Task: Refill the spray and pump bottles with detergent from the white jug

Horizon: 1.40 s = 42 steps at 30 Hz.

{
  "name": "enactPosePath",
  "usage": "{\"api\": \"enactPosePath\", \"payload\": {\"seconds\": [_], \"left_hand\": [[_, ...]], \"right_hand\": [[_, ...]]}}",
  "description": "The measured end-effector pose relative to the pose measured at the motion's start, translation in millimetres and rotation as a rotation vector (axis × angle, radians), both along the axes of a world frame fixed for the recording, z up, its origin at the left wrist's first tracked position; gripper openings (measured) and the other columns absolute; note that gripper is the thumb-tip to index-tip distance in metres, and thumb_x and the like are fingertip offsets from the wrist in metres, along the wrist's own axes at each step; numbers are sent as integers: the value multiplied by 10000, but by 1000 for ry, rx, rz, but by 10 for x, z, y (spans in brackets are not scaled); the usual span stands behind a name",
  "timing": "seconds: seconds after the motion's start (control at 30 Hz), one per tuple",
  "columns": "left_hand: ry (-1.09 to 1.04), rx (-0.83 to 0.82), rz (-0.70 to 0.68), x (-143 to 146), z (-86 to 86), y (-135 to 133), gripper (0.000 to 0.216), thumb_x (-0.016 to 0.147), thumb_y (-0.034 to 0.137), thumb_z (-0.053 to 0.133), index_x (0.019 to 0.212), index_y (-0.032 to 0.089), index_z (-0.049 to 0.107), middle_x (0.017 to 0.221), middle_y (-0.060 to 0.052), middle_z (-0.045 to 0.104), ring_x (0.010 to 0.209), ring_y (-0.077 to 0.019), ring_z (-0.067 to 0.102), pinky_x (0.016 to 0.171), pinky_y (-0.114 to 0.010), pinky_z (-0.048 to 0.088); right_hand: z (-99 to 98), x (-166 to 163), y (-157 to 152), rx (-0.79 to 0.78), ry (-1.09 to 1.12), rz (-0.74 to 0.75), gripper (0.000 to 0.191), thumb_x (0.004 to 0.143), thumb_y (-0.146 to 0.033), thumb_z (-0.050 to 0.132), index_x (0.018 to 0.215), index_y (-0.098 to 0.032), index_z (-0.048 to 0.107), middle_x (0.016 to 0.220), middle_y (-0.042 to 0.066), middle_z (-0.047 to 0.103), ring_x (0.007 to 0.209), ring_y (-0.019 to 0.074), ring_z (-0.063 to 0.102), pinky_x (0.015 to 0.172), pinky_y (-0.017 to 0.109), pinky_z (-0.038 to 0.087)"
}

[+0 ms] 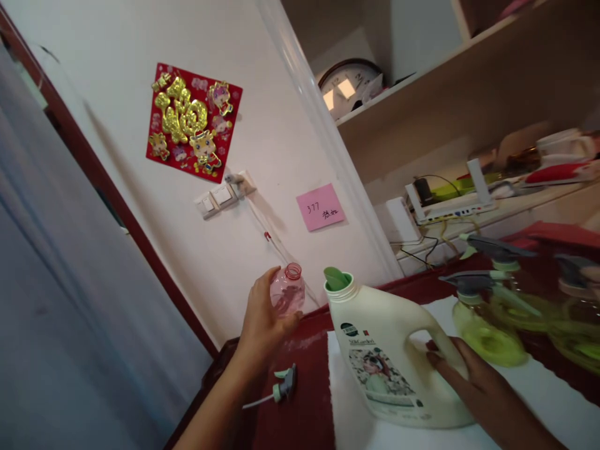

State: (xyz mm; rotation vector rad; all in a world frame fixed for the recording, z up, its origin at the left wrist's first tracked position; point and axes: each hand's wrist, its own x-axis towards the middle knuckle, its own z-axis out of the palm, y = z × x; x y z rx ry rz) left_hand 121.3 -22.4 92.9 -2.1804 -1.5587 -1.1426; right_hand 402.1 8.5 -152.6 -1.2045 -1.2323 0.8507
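My left hand point(265, 312) is wrapped round a clear pink bottle point(288, 294) with an open neck and no top on it. My right hand point(473, 375) grips the handle of a large pale jug point(389, 356) with a printed label. Its uncapped mouth shows a green spout inside, facing up toward the left. A small gap separates the jug's mouth from the pink bottle. Below my left hand, a grey and green spray head point(284, 386) with a thin tube lies on the dark red table point(309, 400).
Several spray bottles point(487, 331) with yellow-green liquid stand at the right. A white sheet point(356, 431) covers part of the table. Behind are a white router point(450, 209) on a shelf, a wall switch point(220, 197) and a pink note point(321, 207). A blue curtain point(70, 281) hangs left.
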Motion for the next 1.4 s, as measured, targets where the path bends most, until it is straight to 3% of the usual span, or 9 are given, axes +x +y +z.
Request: {"api": "enactPosePath", "payload": {"seconds": [0.27,0.57,0.8,0.93,1.0,1.1,1.17,1.3,1.4], "left_hand": [[266,80,61,102,140,229,745,706,76,657,1402,216,431,1411,-120,540,1286,-324,499,1111,-536,422],[220,74,37,139,125,287,731,705,122,690,1387,227,449,1386,-117,555,1313,-331,503,1113,-539,423],[-181,-95,-42,106,125,69,744,709,264,765,1383,215,454,1376,-127,565,1227,-315,610,1085,-541,460],[-563,-261,-119,107,117,-250,817,686,321,840,1391,252,431,1328,-109,620,1114,-282,694,985,-461,559],[-672,-294,-147,109,84,-411,825,655,328,873,1363,247,457,1333,-124,625,1161,-309,678,987,-451,562],[-781,-353,-201,162,-34,-609,854,554,346,919,1298,242,513,1301,-137,650,1135,-354,684,940,-471,580],[-831,-435,-247,253,-154,-717,884,505,370,938,1284,249,538,1236,-136,685,1090,-378,697,903,-506,585],[-886,-626,-363,500,-419,-885,939,469,448,967,1308,282,579,1211,-135,706,1200,-426,642,992,-573,529],[-913,-773,-387,621,-574,-948,812,591,583,890,1300,296,618,1191,-126,716,1244,-419,620,1053,-589,485]], "right_hand": [[29,-12,-16,22,6,-4,469,800,-684,561,991,-265,649,1016,93,761,1051,341,697,907,459,548],[100,-3,-61,0,-16,36,470,837,-712,511,943,-267,619,934,71,747,943,310,702,851,437,557],[9,-46,-41,78,88,-79,616,840,-662,583,1294,-252,519,1353,139,624,1285,360,574,1028,545,504],[321,66,-154,438,-47,-244,539,894,-560,596,1353,-297,495,1469,104,524,1414,350,446,1165,616,358],[568,112,-282,574,-122,-272,442,913,-486,610,1313,-318,523,1431,83,560,1368,322,503,1143,569,412],[906,82,-531,689,-165,-135,315,937,-385,605,1249,-352,575,1305,44,657,1211,259,643,1021,434,557],[1044,-9,-692,650,-157,80,347,921,-370,645,1264,-367,592,1269,34,697,1160,248,686,969,396,596],[1085,-299,-847,448,-16,481,618,841,-427,752,1419,-349,547,1393,69,666,1240,310,663,970,458,603],[1007,-532,-777,310,73,534,394,997,-418,527,1369,-323,617,1209,51,763,1180,286,704,923,469,623]]}}
